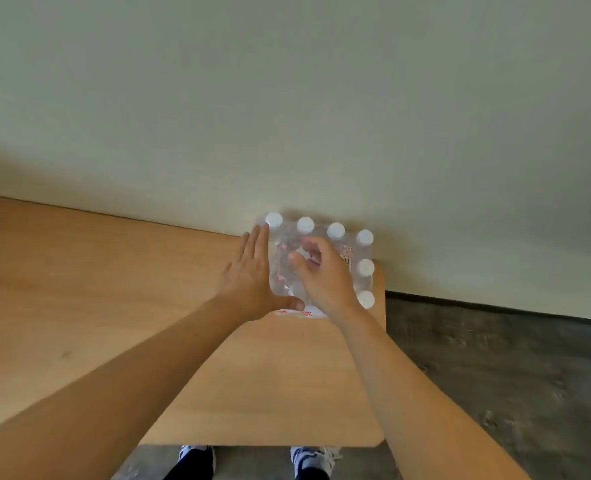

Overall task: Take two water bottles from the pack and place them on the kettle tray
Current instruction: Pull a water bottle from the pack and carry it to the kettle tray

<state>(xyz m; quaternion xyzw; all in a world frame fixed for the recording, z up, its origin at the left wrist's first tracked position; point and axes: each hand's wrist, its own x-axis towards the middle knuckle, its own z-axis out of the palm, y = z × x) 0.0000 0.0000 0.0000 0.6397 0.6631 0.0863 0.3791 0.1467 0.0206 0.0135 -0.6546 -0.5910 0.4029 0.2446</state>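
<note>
Your pack of water bottles (316, 265) stands at the far right corner of the wooden worktop (114, 306), pushed up against the pale wall (287, 98). It is wrapped in clear plastic, and six white caps (305, 224) show along its far and right edges; the rest are hidden under your hands. Your right hand (321, 275) is on top of the pack near its middle, fingers (307, 252) curled inward and pinched narrow, seemingly on the wrap or a bottle top, though blur hides exactly what they hold. Your left hand (252, 278) lies flat against the pack's left side, fingers straight and close together, pointing toward the wall, with the thumb (288, 303) stretched along the near lower edge. It presses rather than grips. A red and white label shows at the pack's near bottom edge. To the right, beyond the worktop's edge, lies a dark floor (512, 368), and your shoes (197, 457) show below the near edge.
</note>
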